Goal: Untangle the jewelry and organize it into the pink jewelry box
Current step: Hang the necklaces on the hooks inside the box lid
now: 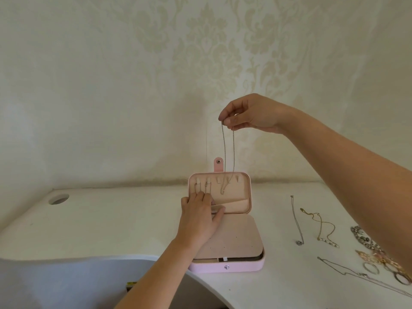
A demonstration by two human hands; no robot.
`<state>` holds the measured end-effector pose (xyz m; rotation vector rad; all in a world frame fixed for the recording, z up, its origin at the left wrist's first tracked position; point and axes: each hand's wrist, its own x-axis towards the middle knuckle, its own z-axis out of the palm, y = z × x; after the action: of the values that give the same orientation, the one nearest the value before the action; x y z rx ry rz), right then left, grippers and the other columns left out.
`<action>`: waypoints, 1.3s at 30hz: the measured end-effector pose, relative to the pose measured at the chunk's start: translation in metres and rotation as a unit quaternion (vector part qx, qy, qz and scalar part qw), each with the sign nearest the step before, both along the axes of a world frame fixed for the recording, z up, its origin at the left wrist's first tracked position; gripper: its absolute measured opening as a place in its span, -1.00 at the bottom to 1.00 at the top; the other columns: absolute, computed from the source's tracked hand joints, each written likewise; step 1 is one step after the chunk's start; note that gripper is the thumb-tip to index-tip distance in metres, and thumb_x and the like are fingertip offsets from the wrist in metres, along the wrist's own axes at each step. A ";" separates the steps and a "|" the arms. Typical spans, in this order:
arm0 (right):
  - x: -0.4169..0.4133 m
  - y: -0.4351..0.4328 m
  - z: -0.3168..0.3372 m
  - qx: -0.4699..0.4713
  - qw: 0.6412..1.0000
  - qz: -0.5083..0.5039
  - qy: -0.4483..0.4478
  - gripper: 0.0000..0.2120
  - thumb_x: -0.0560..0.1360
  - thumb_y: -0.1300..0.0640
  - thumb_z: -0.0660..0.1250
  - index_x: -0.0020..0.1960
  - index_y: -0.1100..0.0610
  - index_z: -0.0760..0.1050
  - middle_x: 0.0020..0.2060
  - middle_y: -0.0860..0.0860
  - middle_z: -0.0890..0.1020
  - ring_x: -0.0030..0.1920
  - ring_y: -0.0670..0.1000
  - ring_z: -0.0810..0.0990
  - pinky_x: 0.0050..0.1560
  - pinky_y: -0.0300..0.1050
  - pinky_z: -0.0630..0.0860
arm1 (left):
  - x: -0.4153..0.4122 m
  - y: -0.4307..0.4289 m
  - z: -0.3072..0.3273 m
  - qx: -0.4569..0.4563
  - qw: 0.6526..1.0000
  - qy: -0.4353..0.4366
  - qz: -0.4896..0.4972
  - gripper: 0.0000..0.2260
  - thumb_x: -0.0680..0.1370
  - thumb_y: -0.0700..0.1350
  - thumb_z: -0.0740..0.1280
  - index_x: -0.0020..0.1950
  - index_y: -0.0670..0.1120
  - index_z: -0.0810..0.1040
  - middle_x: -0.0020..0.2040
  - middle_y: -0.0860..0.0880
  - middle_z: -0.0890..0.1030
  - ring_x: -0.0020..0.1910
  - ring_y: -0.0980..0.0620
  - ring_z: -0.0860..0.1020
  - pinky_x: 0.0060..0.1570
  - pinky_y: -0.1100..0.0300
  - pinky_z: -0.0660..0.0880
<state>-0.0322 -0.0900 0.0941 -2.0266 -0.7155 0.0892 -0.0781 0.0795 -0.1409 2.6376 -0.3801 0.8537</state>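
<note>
Your right hand [247, 114] pinches the chain [224, 148] over the box lid [237, 190], left hand [197, 216] flat bracing it; next, hook it.

Right hand [252, 114] at 12 o'clock above box [207, 267], pinching chain [229, 157]. The chain hangs doubled, its low end in front of the upright lid [242, 192]. Left hand [198, 212] lies on the lid's inner face at the 9 o'clock side, fingers straight. Box is open on table [111, 215]. At 3 o'clock of box: silver chain [297, 221], gold chain [323, 228]. At 4 o'clock: bracelet pile [367, 244], rings [371, 268]. Table hole [58, 200] at 9 o'clock.
</note>
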 end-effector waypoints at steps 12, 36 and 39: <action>0.007 0.008 -0.029 -0.091 0.973 -0.131 -0.167 -0.86 0.39 0.28 0.45 -0.06 0.14 0.65 -0.30 -0.02 0.68 -0.31 -0.20 0.63 -0.22 -0.46 0.50 | 0.003 0.000 -0.004 0.009 0.999 -0.033 0.013 -0.70 0.46 0.15 0.11 -0.23 -0.01 0.50 -0.28 0.09 0.51 -0.27 0.06 0.50 -0.16 0.20 0.29; -0.009 0.039 -0.156 -0.204 0.868 -0.241 -0.385 -0.86 0.19 0.21 0.58 -0.35 0.08 0.64 -0.46 -0.04 0.54 -0.38 0.01 0.46 -0.45 -0.21 0.25 | 0.003 -0.001 -0.003 0.017 1.000 -0.012 0.018 -0.65 0.48 0.14 0.05 -0.18 -0.05 0.51 -0.24 0.02 0.54 -0.22 0.00 0.50 -0.12 0.12 0.36; -0.010 0.042 -0.158 -0.213 0.866 -0.289 -0.347 -0.98 0.39 0.13 0.46 -0.19 0.06 0.68 -0.35 0.01 0.59 -0.26 -0.02 0.38 -0.33 -0.14 0.27 | 0.003 -0.003 -0.004 0.025 0.999 -0.031 0.028 -0.71 0.48 0.11 0.12 -0.24 -0.05 0.50 -0.31 0.03 0.52 -0.31 0.01 0.49 -0.21 0.13 0.37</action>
<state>-0.0417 -0.0485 -0.0636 -2.6427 -0.4924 -0.9550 -0.0747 0.0770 -0.1451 2.6845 -0.3501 0.9566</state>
